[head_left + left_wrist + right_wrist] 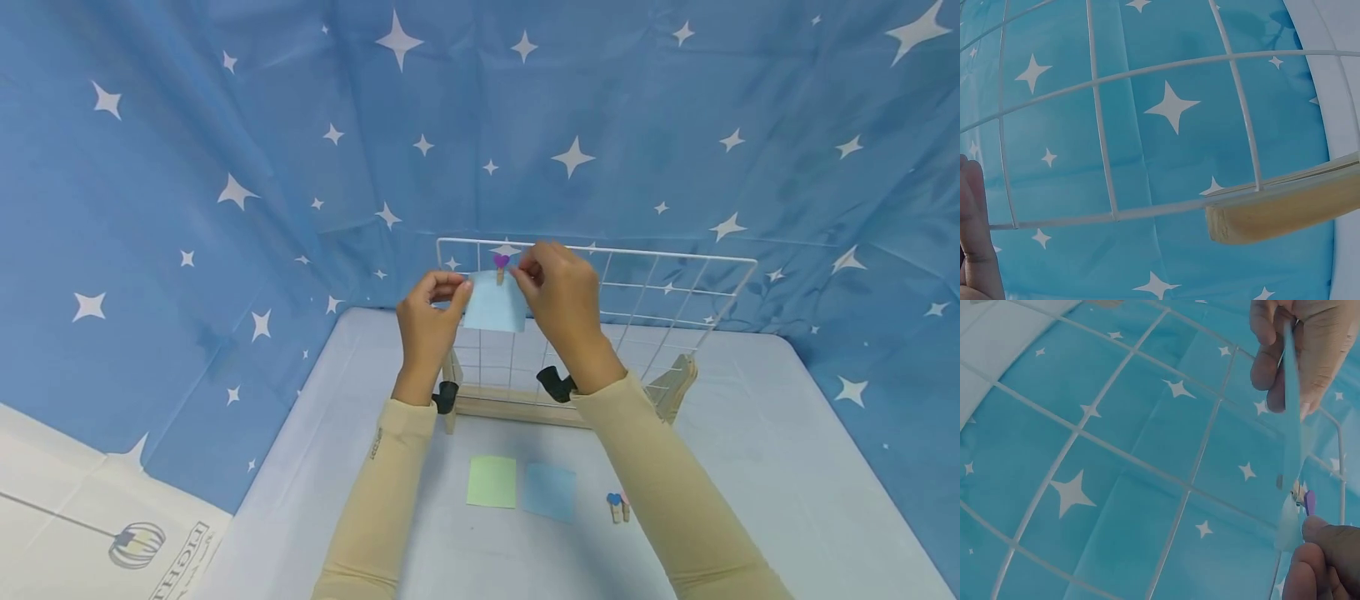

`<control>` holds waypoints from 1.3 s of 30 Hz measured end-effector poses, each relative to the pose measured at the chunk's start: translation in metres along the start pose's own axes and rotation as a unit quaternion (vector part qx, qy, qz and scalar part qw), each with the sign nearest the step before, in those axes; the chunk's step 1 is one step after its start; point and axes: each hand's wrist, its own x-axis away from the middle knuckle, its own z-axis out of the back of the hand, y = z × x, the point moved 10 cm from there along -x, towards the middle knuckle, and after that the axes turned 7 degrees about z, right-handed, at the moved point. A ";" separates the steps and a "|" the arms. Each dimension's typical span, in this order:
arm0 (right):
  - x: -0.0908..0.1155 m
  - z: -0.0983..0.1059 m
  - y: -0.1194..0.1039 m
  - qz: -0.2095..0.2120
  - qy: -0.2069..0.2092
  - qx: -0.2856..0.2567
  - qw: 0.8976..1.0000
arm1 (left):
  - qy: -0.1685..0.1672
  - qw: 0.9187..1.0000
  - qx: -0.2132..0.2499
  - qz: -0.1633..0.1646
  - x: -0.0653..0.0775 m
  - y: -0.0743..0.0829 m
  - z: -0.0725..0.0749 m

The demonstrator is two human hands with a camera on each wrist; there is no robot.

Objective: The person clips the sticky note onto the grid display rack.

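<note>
A light blue sticky note (495,304) is held up against the white wire grid (637,287). My left hand (433,315) pinches its left edge between thumb and fingers. A small wooden clothespin (500,275) with a purple heart grips the note's top edge. My right hand (564,296) is at the note's upper right corner, thumb and fingers curled in a pinch there. In the right wrist view the note (1292,406) appears edge-on, and the right thumb tip lies just beside the purple heart (1310,503).
On the white table (285,500) lie a green sticky note (492,482), a blue sticky note (550,492) and clothespins with hearts, one blue (615,507), partly beside the right sleeve. The grid stands in a wooden base (517,408). A star-patterned blue curtain (465,100) hangs behind.
</note>
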 end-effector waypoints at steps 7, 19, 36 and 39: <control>0.013 0.010 0.009 -0.030 0.006 -0.049 0.998 | -0.007 1.000 0.004 0.004 0.002 -0.002 -0.002; 0.041 0.004 0.035 -0.125 -0.039 -0.179 0.975 | -0.018 0.999 0.029 0.021 0.011 -0.006 0.000; 0.067 0.001 0.045 -0.195 -0.077 -0.319 0.924 | -0.009 0.998 0.065 -0.024 0.030 0.012 0.015; 0.070 0.003 0.045 -0.195 -0.077 -0.325 0.922 | -0.019 0.998 0.064 -0.022 0.036 0.025 0.017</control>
